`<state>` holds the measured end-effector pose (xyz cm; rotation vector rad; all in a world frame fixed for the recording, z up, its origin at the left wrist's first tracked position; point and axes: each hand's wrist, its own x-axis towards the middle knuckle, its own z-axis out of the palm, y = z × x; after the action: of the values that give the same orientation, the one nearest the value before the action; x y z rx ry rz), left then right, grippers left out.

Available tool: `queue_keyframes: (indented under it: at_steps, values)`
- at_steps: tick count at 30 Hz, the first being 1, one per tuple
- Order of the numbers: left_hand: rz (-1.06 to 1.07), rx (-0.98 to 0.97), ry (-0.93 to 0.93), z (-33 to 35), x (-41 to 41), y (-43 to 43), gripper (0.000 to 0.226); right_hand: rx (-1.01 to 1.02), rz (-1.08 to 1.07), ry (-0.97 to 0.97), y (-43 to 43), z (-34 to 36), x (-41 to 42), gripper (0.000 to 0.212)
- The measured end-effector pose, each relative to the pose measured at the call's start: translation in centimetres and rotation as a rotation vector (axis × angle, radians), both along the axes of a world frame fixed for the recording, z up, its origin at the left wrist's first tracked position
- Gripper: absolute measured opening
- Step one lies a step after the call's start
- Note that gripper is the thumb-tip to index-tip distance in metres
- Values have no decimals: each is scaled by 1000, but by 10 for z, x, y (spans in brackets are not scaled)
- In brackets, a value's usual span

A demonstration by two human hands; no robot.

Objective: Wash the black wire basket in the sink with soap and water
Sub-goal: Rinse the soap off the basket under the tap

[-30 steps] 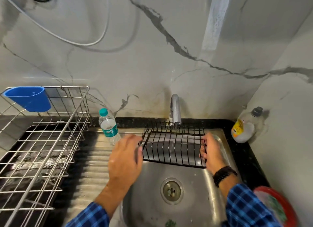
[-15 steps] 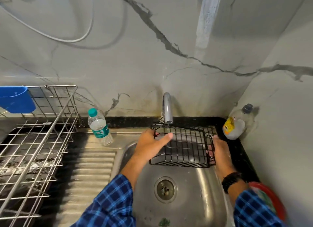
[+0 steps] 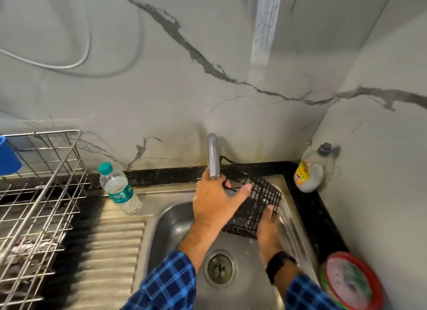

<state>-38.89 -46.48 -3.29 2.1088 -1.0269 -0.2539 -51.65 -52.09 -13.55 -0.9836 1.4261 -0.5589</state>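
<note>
The black wire basket point(image 3: 253, 205) was tilted on edge over the sink point(image 3: 175, 219), against its right wall under the tap point(image 3: 213, 158). The left hand point(image 3: 215, 202) gripped its upper rim, thumb spread across the mesh; the right hand point(image 3: 268, 231) pressed flat against its lower right side.

Left hand point(image 3: 213, 202) reaches forward, fingers spread, thumb out. Right hand point(image 3: 268, 231) extended, fingers forward, wrist banded.
</note>
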Motion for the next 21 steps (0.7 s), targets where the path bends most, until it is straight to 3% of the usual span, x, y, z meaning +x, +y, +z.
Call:
queue_keyframes:
  at_steps: [4, 8, 12, 14, 17, 21]
  values:
    - [-92, 41, 242, 1, 25, 17, 50, -273, 57, 255, 16, 28, 18, 74]
    - [-81, -12, 464, -14, 34, 26, 52, -432, 156, 231, 37, 61, 41, 80]
    - [49, -154, 861, -12, 36, 28, 48, -870, 627, 452, 36, 96, 63, 63]
    - [126, -163, 999, -13, 37, 33, 46, -988, 843, 566, 35, 104, 64, 56]
    - [226, -183, 1129, -26, 38, 42, 44, -1111, 1060, 552, 44, 95, 44, 57]
    - [289, -249, 1294, -36, 36, 46, 39, -1294, 1076, 501, 56, 59, -7, 61]
